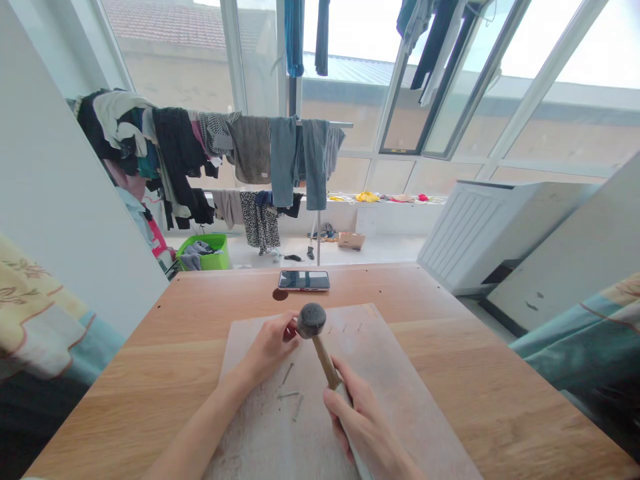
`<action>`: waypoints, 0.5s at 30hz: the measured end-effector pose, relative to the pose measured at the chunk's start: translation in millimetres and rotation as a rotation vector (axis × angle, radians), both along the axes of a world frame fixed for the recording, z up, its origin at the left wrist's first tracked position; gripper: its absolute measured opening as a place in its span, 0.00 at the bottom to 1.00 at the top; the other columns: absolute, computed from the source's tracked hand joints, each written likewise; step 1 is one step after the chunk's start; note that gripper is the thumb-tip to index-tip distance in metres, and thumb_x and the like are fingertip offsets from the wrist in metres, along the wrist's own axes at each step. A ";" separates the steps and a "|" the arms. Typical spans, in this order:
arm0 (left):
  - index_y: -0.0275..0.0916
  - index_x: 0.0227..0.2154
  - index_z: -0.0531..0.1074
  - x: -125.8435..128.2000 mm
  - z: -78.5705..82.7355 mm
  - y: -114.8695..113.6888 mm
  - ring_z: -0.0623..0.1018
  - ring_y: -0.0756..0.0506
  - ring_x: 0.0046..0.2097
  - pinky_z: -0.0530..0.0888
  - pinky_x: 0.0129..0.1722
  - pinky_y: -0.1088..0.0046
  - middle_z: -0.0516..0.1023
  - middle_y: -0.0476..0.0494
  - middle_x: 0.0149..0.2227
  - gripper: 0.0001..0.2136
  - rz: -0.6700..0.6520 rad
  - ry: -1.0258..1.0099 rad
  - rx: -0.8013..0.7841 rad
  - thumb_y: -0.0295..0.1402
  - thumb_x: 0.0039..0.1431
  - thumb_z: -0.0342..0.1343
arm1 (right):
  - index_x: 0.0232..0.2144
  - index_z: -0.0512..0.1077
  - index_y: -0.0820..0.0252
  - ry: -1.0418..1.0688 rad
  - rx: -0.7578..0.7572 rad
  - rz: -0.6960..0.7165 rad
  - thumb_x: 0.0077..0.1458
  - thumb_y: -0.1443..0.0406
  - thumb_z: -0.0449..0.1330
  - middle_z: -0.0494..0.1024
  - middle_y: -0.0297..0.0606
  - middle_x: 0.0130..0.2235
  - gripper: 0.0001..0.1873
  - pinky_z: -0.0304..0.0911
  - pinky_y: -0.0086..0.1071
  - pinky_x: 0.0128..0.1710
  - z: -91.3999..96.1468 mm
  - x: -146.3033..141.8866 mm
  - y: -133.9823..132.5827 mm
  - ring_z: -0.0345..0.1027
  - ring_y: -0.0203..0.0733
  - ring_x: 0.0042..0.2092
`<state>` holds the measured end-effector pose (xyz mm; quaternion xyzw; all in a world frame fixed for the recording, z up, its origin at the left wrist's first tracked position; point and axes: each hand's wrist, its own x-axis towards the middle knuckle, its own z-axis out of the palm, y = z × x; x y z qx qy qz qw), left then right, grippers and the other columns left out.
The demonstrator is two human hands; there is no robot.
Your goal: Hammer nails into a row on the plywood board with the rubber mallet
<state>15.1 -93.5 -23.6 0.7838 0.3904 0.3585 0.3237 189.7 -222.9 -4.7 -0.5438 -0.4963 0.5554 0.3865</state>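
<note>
Hammer sits dead center of the frame, head up just above the middle of the pale board, and our right hand has a closed grip wrapped around the lower part of the wooden handle, low center-right of the picture. Our left hand is just left of the hammer head, fingertips pinched together right beside it. We reckon it's holding a small nail upright there, but the head hides it, so we can't tell for sure.

To do this bit well, we'd say light taps first while those fingers are so close to the head, and keep the face square to the board so nothing bends or skips sideways. Loose nails lie on the board between our hands, lower center, and a few more already stand driven near the top edge, so we've got spares within reach and should watch they don't bounce off.

Board lies flat on the wooden table. Phone sits at the far edge, upper center, well apart from the hammering, which seems wise.
</note>
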 end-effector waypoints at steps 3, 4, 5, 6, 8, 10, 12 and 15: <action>0.40 0.32 0.66 -4.7 6.2 -0.8 0.70 0.49 0.30 0.66 0.32 0.75 0.70 0.52 0.29 0.04 0.028 0.076 0.028 0.25 0.54 0.53 | 0.63 0.60 0.65 0.008 -0.028 -0.014 0.57 0.59 0.54 0.60 0.18 0.16 0.33 0.53 0.20 0.12 2.2 2.3 -1.8 0.51 0.31 0.15; 0.40 0.32 0.66 -7.7 9.8 -2.9 0.70 0.48 0.32 0.67 0.33 0.74 0.70 0.51 0.30 0.04 0.036 0.129 0.040 0.27 0.54 0.54 | 0.64 0.59 0.64 0.022 -0.040 -0.030 0.57 0.58 0.55 0.60 0.18 0.17 0.34 0.53 0.20 0.12 2.7 4.1 -3.7 0.51 0.31 0.16; 0.41 0.32 0.65 -11.1 14.0 -6.3 0.71 0.47 0.33 0.67 0.33 0.73 0.70 0.51 0.32 0.05 0.033 0.200 0.044 0.28 0.53 0.55 | 0.65 0.58 0.63 0.032 -0.054 -0.048 0.57 0.57 0.55 0.60 0.19 0.17 0.36 0.53 0.20 0.12 2.8 6.6 -6.3 0.52 0.30 0.16; 0.41 0.32 0.65 -14.3 18.3 -11.0 0.71 0.46 0.35 0.67 0.34 0.72 0.71 0.50 0.33 0.05 0.016 0.282 0.041 0.29 0.52 0.56 | 0.66 0.57 0.62 0.035 -0.073 -0.065 0.57 0.56 0.56 0.60 0.19 0.18 0.38 0.53 0.20 0.12 2.5 9.8 -9.5 0.52 0.30 0.16; 0.41 0.31 0.65 -18.6 26.1 -23.4 0.72 0.45 0.36 0.67 0.34 0.71 0.71 0.49 0.35 0.06 -0.041 0.454 0.029 0.27 0.50 0.55 | 0.68 0.55 0.62 0.012 -0.120 -0.099 0.56 0.55 0.56 0.62 0.20 0.18 0.40 0.52 0.21 0.12 0.0 18.0 -17.3 0.52 0.30 0.16; 0.41 0.32 0.67 -17.8 30.6 -37.6 0.74 0.44 0.35 0.67 0.34 0.71 0.73 0.46 0.35 0.08 -0.062 0.594 0.045 0.23 0.49 0.53 | 0.68 0.56 0.60 -0.048 -0.182 -0.112 0.56 0.53 0.56 0.63 0.21 0.19 0.41 0.51 0.22 0.12 -4.2 27.4 -26.3 0.53 0.31 0.16; 0.40 0.33 0.69 -12.4 32.0 -50.3 0.75 0.43 0.35 0.68 0.34 0.69 0.74 0.44 0.35 0.12 -0.047 0.697 0.090 0.18 0.48 0.50 | 0.66 0.60 0.56 -0.117 -0.230 -0.137 0.55 0.52 0.57 0.68 0.25 0.21 0.38 0.54 0.24 0.13 -9.4 37.0 -35.3 0.59 0.33 0.17; 0.39 0.37 0.72 -2.8 33.1 -60.9 0.78 0.41 0.37 0.70 0.37 0.68 0.78 0.41 0.36 0.20 -0.059 0.782 0.169 0.12 0.46 0.47 | 0.60 0.69 0.52 -0.206 -0.171 -0.183 0.55 0.53 0.60 0.77 0.33 0.29 0.32 0.67 0.28 0.21 -16.4 49.9 -45.9 0.74 0.42 0.28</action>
